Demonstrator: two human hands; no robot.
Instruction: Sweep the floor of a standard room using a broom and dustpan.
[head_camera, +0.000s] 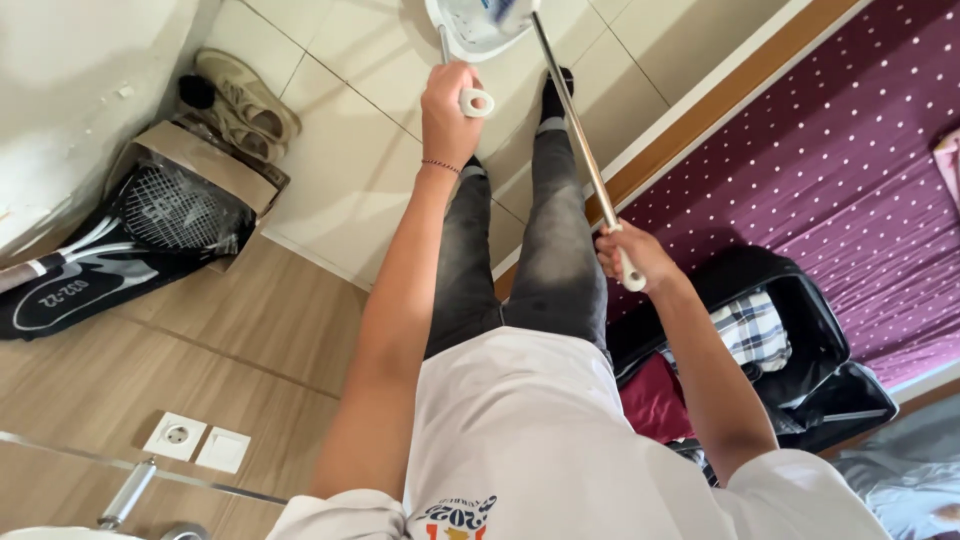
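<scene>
Head view: broom handle (580, 140) slants up-left; right hand (632, 255) grips its end — left hand (450, 105) holds dustpan (470, 30).

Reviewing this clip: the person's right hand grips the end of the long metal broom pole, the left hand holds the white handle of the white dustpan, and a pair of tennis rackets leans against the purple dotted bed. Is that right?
Not quite. The tennis rackets lie by the wall beside the beige shoes, across the floor from the purple dotted bed. The head view shows it. The rest holds: right hand on the long metal broom pole, left hand on the white dustpan handle.

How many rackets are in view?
2, overlapping by the wall at left: one racket with its strung head showing, another racket zipped in a black cover beneath it. More may be hidden under them.
</scene>
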